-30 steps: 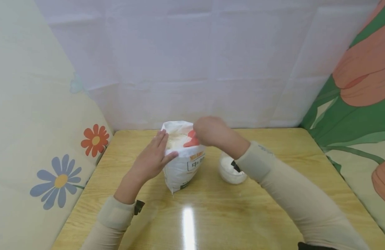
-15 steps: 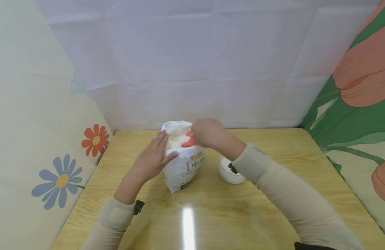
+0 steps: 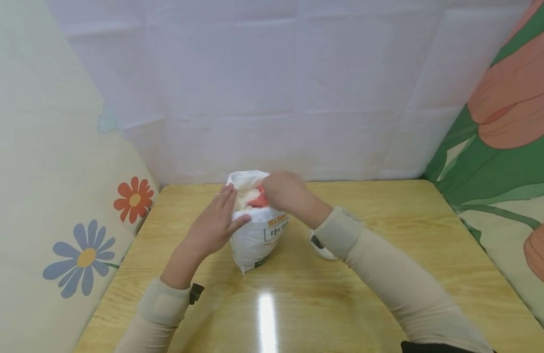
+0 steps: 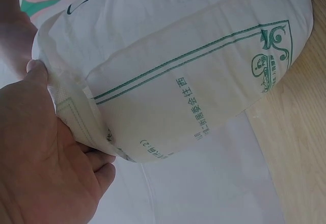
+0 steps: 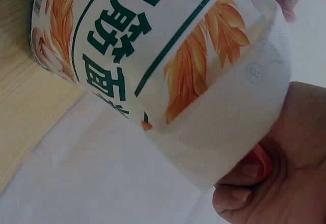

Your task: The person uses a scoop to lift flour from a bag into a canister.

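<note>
An open white flour bag (image 3: 254, 240) stands on the table, its top holding off-white flour (image 3: 243, 198). At the left side of the bag's mouth, my left hand (image 3: 212, 225) holds the rim, thumb over the front and fingers along the side. My right hand (image 3: 287, 193) grips a red scoop (image 3: 259, 198), whose head is in the flour. In the right wrist view, a bit of the scoop's handle (image 5: 264, 160) shows within curled fingers beside the bag's rim. The left wrist view shows the bag's green-printed side (image 4: 168, 96) and my thumb at its edge.
A bowl (image 3: 323, 251) stands right of the bag, mostly hidden behind my right wrist. The wooden table (image 3: 342, 304) reaches back to a white cloth backdrop (image 3: 272, 98). Flower-patterned cloths (image 3: 88, 257) hang on both sides.
My right hand has moved left and slightly down with the scoop, further across the bag's mouth. Its forearm now covers more of the bowl. The left hand and the bag stay put.
</note>
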A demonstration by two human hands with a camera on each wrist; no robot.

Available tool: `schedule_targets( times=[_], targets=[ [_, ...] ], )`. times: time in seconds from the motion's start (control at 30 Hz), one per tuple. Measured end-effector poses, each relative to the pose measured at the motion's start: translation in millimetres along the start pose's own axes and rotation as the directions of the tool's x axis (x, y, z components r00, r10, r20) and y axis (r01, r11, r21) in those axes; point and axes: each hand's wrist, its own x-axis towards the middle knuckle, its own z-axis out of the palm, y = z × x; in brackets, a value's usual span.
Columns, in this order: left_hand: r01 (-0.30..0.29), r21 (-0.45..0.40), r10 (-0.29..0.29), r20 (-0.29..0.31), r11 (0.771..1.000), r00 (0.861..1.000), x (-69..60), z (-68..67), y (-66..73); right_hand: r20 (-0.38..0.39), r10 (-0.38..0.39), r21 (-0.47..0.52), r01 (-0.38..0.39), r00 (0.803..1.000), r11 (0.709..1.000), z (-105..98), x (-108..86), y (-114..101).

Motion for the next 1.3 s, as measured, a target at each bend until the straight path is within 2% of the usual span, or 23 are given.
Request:
schedule_targets(
  times=[0.17, 0.37, 0.73, 1.1, 1.3],
  targets=[
    [0.001, 0.003, -0.001, 0.003, 1.000, 1.000, 0.4, -0.1, 0.0, 0.006, 0.013, -0.002, -0.013, 1.000, 1.000, 3.4, 3.5, -2.9],
    [-0.003, 0.004, 0.003, 0.000, 1.000, 1.000, 0.4, -0.8, 0.3, -0.012, -0.009, 0.021, 0.009, 1.000, 1.000, 4.1, 7.2, -7.8],
    [-0.006, -0.009, 0.005, -0.013, 1.000, 1.000, 0.4, 2.0, -0.2, 0.000, -0.003, -0.017, 0.003, 1.000, 1.000, 7.5, 11.2, -8.7],
    [-0.004, -0.002, 0.004, -0.012, 1.000, 1.000, 0.9, 2.8, -1.0, -0.003, 0.023, 0.103, -0.022, 1.000, 0.994, 7.2, 4.1, -0.7],
    [-0.003, 0.003, 0.003, -0.007, 1.000, 1.000, 0.4, 2.5, -0.4, -0.057, -0.010, 0.197, 0.021, 0.998, 0.980, 7.8, -5.9, 5.4]
  ],
)
